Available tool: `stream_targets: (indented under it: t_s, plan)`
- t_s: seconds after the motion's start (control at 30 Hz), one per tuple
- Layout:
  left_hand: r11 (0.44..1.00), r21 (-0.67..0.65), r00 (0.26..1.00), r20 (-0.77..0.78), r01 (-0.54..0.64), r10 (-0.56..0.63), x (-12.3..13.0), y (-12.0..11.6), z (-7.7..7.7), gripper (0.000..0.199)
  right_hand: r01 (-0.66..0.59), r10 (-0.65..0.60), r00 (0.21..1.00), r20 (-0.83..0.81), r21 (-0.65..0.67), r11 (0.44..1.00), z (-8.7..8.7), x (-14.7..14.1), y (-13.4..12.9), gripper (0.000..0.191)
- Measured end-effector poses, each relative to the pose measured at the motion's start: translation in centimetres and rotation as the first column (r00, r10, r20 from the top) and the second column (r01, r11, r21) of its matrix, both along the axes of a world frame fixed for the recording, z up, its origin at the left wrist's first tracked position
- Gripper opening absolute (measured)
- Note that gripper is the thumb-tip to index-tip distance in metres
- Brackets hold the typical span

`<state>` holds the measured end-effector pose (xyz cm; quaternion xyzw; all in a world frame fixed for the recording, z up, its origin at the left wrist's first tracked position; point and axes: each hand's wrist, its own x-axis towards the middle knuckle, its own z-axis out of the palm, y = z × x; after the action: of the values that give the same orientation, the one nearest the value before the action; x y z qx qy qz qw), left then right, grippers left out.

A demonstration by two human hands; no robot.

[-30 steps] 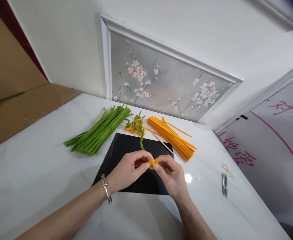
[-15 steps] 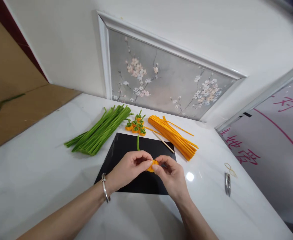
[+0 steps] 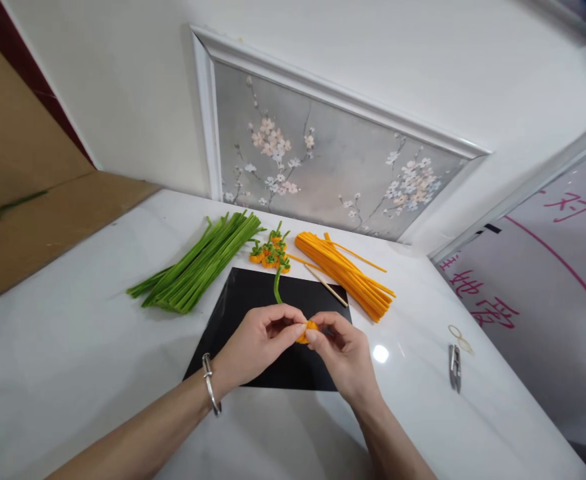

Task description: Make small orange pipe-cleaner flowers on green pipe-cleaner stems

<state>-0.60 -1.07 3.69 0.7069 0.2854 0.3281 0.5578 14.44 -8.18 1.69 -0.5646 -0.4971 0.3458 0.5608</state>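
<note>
My left hand point(image 3: 259, 345) and right hand point(image 3: 347, 353) both pinch a small orange piece point(image 3: 309, 332). It sits right between them, above the black mat point(image 3: 293, 372), so both hands are just as near. I can't tell its long side. Past my left hand, a green stem point(image 3: 277, 287) points away; I can't see if it joins. Farther back, little orange and green bits point(image 3: 271, 258) lie between green sticks point(image 3: 197, 267) and orange sticks point(image 3: 345, 275).

Soft, fairly bright light leaves a round glare and faint shadows on the tabletop point(image 3: 87, 360); edges look stretched.
</note>
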Motion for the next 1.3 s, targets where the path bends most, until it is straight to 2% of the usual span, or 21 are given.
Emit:
stream_targets:
  t_s: [0.13, 0.37, 0.5, 0.67, 0.8, 0.93, 1.13, 1.3]
  plan:
    - [1.000, -0.002, 1.000, 0.026, -0.014, 0.014, 0.17, -0.23, 0.05, 0.012, 0.000, -0.003, 0.999, 0.050, 0.065, 0.998, 0.24, 0.11, -0.07, 0.011]
    - [0.971, -0.239, 0.994, 0.103, -0.022, 0.047, 0.38, -0.17, -0.10, 0.013, -0.012, -0.009, 0.987, 0.157, 0.138, 0.990, 0.13, -0.02, -0.16, 0.004]
    - [0.979, -0.202, 0.998, 0.062, -0.014, 0.028, 0.23, 0.06, -0.21, 0.014, -0.011, -0.024, 0.979, 0.201, 0.170, 0.985, -0.04, -0.15, -0.05, 0.005]
    - [0.995, -0.101, 1.000, -0.023, -0.007, 0.005, 0.02, 0.39, -0.32, 0.014, 0.037, -0.058, 0.980, 0.191, 0.112, 0.993, -0.28, -0.22, 0.13, 0.007]
    - [0.998, -0.048, 0.999, -0.027, 0.028, -0.029, -0.03, 0.46, -0.52, 0.011, 0.084, -0.087, 0.994, 0.071, 0.043, 0.996, -0.39, -0.27, 0.24, 0.013]
    - [0.998, -0.029, 0.999, -0.001, 0.052, -0.052, -0.02, 0.48, -0.65, 0.009, 0.112, -0.112, 0.994, 0.002, 0.039, 0.993, -0.47, -0.18, 0.31, 0.018]
    - [0.985, -0.163, 0.995, 0.090, 0.050, -0.035, -0.03, 0.61, -0.27, 0.008, 0.072, -0.072, 0.997, -0.002, -0.010, 0.997, -0.43, 0.26, 0.28, 0.032]
    - [0.958, -0.272, 0.992, 0.111, 0.096, -0.068, -0.13, 0.63, -0.27, 0.017, 0.010, -0.010, 1.000, -0.009, -0.022, 1.000, -0.14, 0.25, 0.27, 0.019]
